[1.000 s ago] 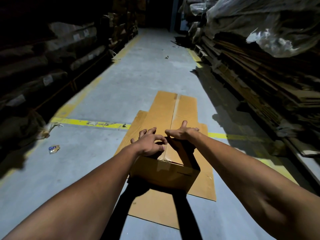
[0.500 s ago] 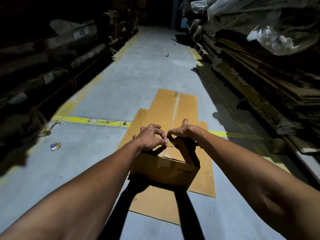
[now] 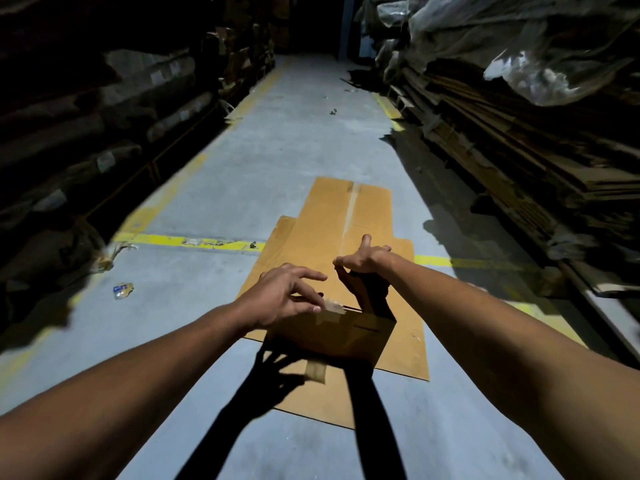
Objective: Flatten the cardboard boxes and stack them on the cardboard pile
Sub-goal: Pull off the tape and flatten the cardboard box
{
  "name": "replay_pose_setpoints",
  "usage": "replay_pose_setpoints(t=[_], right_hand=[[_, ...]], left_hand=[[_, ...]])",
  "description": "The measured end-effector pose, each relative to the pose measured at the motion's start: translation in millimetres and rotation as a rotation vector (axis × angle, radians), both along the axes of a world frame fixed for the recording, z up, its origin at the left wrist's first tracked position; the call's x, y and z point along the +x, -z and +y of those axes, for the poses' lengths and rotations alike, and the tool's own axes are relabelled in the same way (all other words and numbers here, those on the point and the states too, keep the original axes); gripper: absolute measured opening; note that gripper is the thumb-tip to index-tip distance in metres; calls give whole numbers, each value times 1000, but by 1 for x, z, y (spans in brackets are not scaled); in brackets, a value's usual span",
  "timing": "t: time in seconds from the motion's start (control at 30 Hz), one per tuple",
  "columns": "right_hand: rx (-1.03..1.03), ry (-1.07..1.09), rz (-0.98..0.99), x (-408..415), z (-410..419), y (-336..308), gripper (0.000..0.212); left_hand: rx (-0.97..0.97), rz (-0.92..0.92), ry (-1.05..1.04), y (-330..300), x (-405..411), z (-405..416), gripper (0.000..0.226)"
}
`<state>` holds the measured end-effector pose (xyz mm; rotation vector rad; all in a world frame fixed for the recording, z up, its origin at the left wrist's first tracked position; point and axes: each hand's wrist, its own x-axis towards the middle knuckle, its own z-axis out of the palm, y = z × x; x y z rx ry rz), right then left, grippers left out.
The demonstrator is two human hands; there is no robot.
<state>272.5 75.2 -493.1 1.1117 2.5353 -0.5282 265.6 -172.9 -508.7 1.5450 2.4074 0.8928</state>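
Upright on flattened cardboard sheets [image 3: 349,216] on the grey floor [image 3: 194,306]: a small cardboard box [image 3: 332,332], still standing, its top open and its near wall facing the camera, with torn tape [image 3: 334,306] on the upper near edge and another strip hanging at the bottom. Over the box's near-left corner, the left hand [image 3: 280,299], fingers [image 3: 308,273] spread and nearly straight, pointing right across the opening; thumb tip down at the taped edge, seemingly touching it, though contact hard to confirm. Nothing gripped by that hand. At the far-right side of the opening, the right hand [image 3: 362,259], thumb sticking up and away, fingers curled downward toward the dark inside of the box; whether clamped on a flap or merely hooked over nothing, cannot tell, since shadow hides the fingertips. Box thus below and between the two hands, left hand nearer, right hand farther. Both forearms stretched in from the near edge, throwing hard black shadows onto the floor and the sheets. Beneath the box, sheets lying flat and overlapping, reaching well beyond it toward the far end of the aisle. Crossing under the sheets, a yellow floor line [image 3: 187,241]. Well to the left on the floor, a small crumpled wrapper [image 3: 123,290]. Along the right, stacked flat cardboard [image 3: 502,133] under plastic sheeting; along the left, dark shelves of wrapped goods.
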Motion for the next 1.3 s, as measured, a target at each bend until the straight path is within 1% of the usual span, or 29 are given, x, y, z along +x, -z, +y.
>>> replay_pose_setpoints(t=[0.07,0.17,0.3,0.37,0.43,0.6,0.77,0.83,0.93,0.97,1.03,1.13,1.23,1.27,1.3], right_hand=[[14,-11,-2,0,-1,0,109],[55,-43,-28,2,-2,-2,102],[86,-74,-54,1,-3,-5,98],[91,-78,-61,0,-4,-5,99],[90,-82,-67,-1,-4,-4,99],[83,-80,-72,0,-4,-4,97],[70,-85,-77,0,-4,-5,95],[76,-90,-75,3,-5,-8,94],[68,-93,-61,3,-8,-11,93],[72,-90,-54,2,-7,-9,95],[65,-59,-49,0,-8,-6,100],[14,19,6,-1,-7,-2,111],[-16,22,20,5,-10,-4,116],[-20,15,3,9,-12,-9,116],[-24,2,-31,15,-16,-18,114]], left_hand=[[4,174,0,5,7,-11,20],[-74,464,96,6,17,-26,35],[-212,656,234,6,22,-41,47],[-260,702,292,9,23,-48,47],[-283,731,310,10,23,-54,52],[-310,850,257,4,19,-64,85],[-281,880,228,0,25,-77,101],[-289,872,201,0,25,-80,98],[-273,818,84,5,19,-74,73],[-276,766,19,5,17,-67,67],[-308,601,-120,2,10,-46,62],[-351,287,-328,0,-3,-5,61],[-369,-114,-538,3,-13,30,77],[-376,-189,-585,4,-14,38,80],[-392,-209,-636,4,-15,42,77]])
